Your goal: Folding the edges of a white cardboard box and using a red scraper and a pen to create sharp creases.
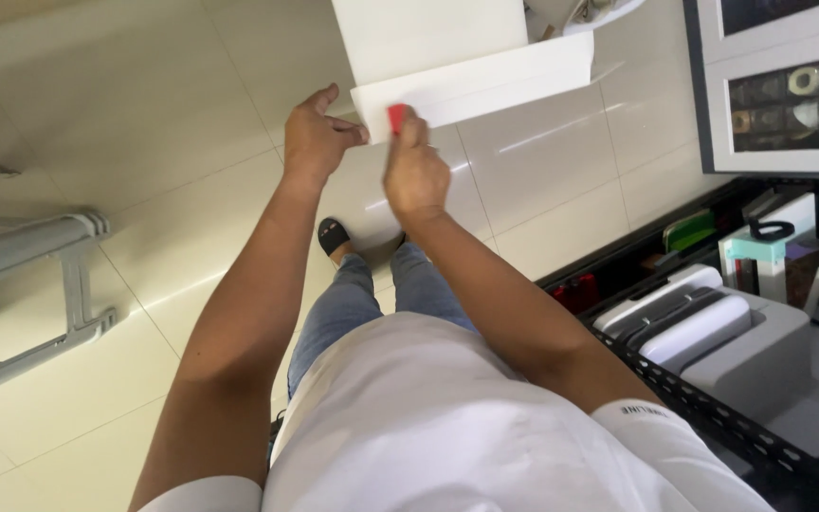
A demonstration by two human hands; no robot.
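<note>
White shirt cloth [428, 427] is filling the near part of the view, with blue jeans [353, 303] showing just past it and a dark shoe [332, 234] standing on the pale tiled floor [125, 123]; two bare arms are reaching away from the body toward the far side; the left hand [315, 137] is sitting at the left end of a white board [476, 81], and its thumb and fingers are pinching the board's near left corner; the right hand [414, 175] is just beside it, touching the same edge, and its fingers are pressed together around a small red thing [396, 118]; the small red thing is standing up against the near edge of the white board, close to that left corner; the white board is lying far from the body, above the floor, with a taller white panel [428, 28] rising behind it; a grey metal frame [40, 275] is standing off to the left, well apart from the hands; on the right a black mesh basket [713, 408] is holding grey and white boxes [703, 322]; past it, a light blue box [760, 251] is sitting with a black ring on top; far right, a white cabinet with dark glass doors [779, 104] is showing small round things inside.
</note>
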